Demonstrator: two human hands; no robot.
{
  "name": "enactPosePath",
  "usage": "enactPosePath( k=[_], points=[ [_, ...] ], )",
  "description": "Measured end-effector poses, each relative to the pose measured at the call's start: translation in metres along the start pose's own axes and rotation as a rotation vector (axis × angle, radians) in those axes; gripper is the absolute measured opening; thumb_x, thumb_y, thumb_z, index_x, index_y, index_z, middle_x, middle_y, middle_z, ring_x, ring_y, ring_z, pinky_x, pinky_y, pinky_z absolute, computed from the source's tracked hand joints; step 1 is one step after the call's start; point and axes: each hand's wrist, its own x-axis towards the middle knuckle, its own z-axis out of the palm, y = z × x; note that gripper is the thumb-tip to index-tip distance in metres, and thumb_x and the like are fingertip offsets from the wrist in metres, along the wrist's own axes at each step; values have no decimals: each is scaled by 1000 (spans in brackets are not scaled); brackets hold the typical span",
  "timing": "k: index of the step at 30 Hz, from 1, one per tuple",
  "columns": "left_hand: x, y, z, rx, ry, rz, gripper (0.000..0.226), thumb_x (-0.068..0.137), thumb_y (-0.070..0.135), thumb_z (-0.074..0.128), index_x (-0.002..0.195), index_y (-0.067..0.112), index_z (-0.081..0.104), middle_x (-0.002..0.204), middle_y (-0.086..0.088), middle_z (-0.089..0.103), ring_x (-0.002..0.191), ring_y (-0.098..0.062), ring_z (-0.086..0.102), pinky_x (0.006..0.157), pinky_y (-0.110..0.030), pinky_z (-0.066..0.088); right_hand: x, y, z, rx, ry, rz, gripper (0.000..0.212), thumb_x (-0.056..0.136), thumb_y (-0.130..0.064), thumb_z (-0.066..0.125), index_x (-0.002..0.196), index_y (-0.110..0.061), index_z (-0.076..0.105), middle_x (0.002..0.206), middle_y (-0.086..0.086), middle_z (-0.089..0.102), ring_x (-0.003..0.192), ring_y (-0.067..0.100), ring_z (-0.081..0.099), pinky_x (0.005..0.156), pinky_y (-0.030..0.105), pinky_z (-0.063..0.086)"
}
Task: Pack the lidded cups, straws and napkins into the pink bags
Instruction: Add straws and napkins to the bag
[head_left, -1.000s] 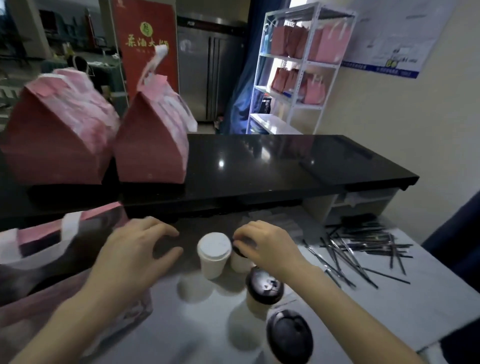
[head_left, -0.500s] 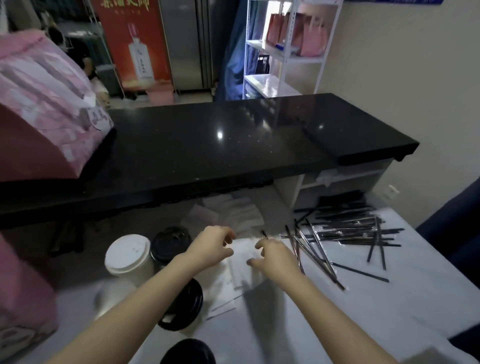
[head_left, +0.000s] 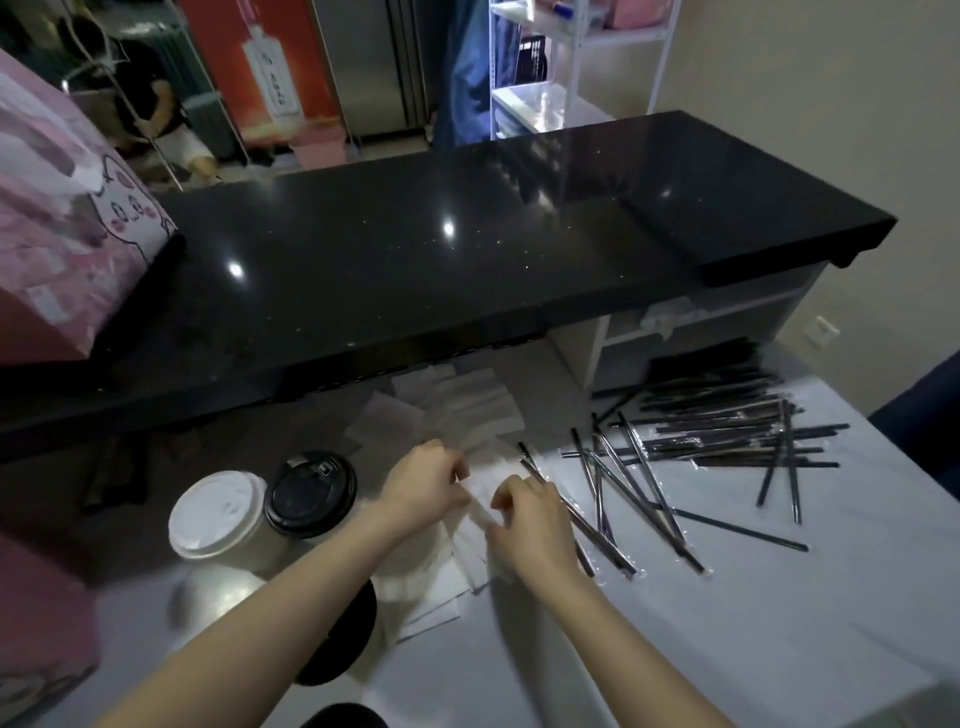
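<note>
Thin white paper napkins (head_left: 470, 415) lie fanned in a loose, overlapping heap on the pale smooth table (head_left: 727, 623), from just under the counter's edge toward the near side. Both hands meet over the heap: the left hand (head_left: 423, 486) and the right hand (head_left: 530, 525) each have curled fingers pinching a soft, creased napkin sheet (head_left: 480, 491) between them. Right of the hands, slim black straws (head_left: 691, 447) in clear glossy wrappers are scattered crisscross, with a denser bundle farther right. Left of the hands stand two round paper cups touching each other, one with a white domed lid (head_left: 218, 512), one with a black plastic lid (head_left: 310, 493). A matte pink bag (head_left: 47, 618) sits at the near left edge; another, printed with a cartoon face (head_left: 67, 244), rests on the polished, speckled black counter (head_left: 441, 249) beyond.
</note>
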Motion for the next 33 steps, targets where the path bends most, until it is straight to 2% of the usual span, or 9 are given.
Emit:
enactPosePath(
  k=[2,4,7,10,13,16,21,28,33],
  points=[
    [-6,-2,-6,-89,8,27,22,75,20,73,96,15,66,97,3,47,88,-16,52,72,-27,42,-3,0,-2,100,10,-11,26,73,-19,72,87,-28,51,89,-8,59,91,21,51,74,31,40],
    [-14,-4,-14,-194,38,71,16,73,15,75,85,16,64,90,5,54,83,-12,55,69,-24,41,-7,-1,-7,228,7,-1,32,71,-21,74,92,-28,51,89,-7,57,87,18,51,74,33,44],
    [-34,-7,-28,-386,115,68,19,73,11,75,74,22,60,71,12,61,66,6,55,59,-13,37,-10,-1,-20,310,-6,-87,30,72,-29,77,98,-27,62,91,-9,57,87,11,51,75,23,40],
    [-53,-10,-42,-520,245,50,22,73,13,77,70,27,59,62,16,60,61,7,54,57,-10,38,-16,-9,-39,383,6,-175,20,74,-31,76,91,-32,65,91,-15,58,86,0,54,74,16,38],
    [-75,-16,-61,-619,353,75,22,76,13,76,74,27,58,67,16,61,64,2,55,60,-12,39,-23,-36,-59,437,1,-244,16,78,-29,73,88,-35,63,86,-16,65,84,1,60,72,18,45],
    [-104,-28,-86,-659,465,95,27,77,13,73,86,33,58,78,10,65,74,-3,61,62,-16,46,-28,-78,-76,455,17,-342,20,76,-22,75,88,-36,65,85,-20,67,83,0,62,70,13,44],
    [-170,-71,-135,-679,675,118,39,75,10,72,102,36,60,88,11,68,85,-9,66,70,-20,51,-42,-168,-89,374,-24,-547,30,78,-22,76,93,-44,62,88,-27,65,91,-7,59,74,7,44],
    [-291,-170,-200,-572,896,83,35,81,13,74,105,35,60,88,12,69,83,-8,67,71,-21,53,-75,-317,-55,409,-77,-745,25,77,-9,74,87,-31,67,80,-22,65,79,-8,59,67,4,40],
    [-374,-269,-235,-292,1027,-134,18,82,16,73,92,30,66,87,18,67,88,-1,62,72,-11,46,-86,-418,-25,369,-67,-840,18,81,-13,71,96,-23,70,84,-20,64,82,-3,59,66,8,44]
  ],
)
